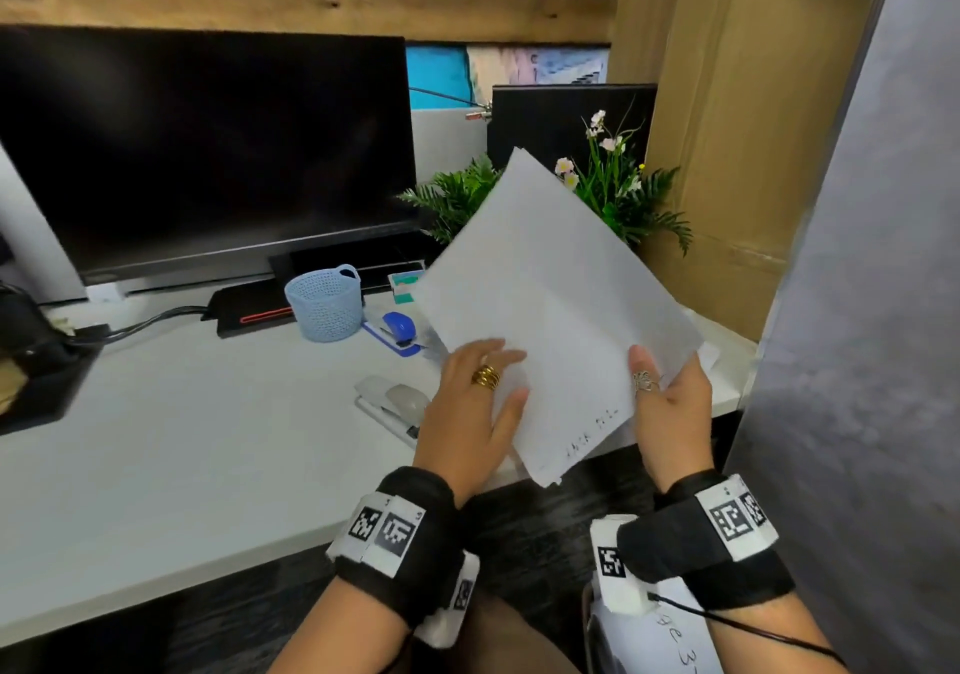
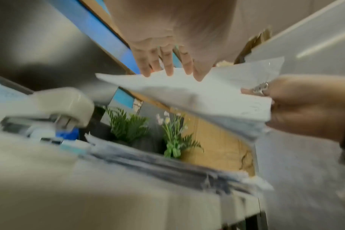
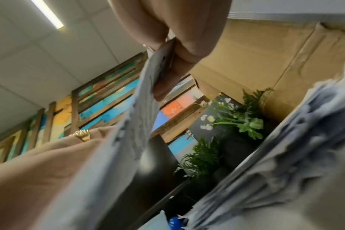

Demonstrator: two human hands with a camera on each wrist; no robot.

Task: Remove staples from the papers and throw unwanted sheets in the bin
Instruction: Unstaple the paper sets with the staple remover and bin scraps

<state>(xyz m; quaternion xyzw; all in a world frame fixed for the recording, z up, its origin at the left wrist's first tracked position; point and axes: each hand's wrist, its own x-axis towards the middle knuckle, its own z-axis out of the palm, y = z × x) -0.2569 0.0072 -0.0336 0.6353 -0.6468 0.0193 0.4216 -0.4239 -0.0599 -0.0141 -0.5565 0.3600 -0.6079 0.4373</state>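
The right hand [image 1: 670,403] is pinching a lifted set of white paper sheets [image 1: 550,289]; the left hand [image 1: 475,413], fingers straight, is resting on it. The grey stapler [image 1: 389,406] at 9 o'clock is lying untouched, so staple removal and binning appear to be pending.

Black wristbands [image 1: 415,533], coded tags, finger rings [image 1: 487,377]

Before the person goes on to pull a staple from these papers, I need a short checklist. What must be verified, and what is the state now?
1. Right hand holds the sheaf of papers: ok, thumb on top, fingers beneath.
2. Left hand steadies the sheaf: ok, straight fingers lie flat on it.
3. Sheaf clear of the white desk: ok, lifted above the paper stack.
4. Staple located: cannot tell, none visible.
5. Staple remover in hand: not ok, it lies on the desk.
6. Bin within reach: cannot tell, none in view.
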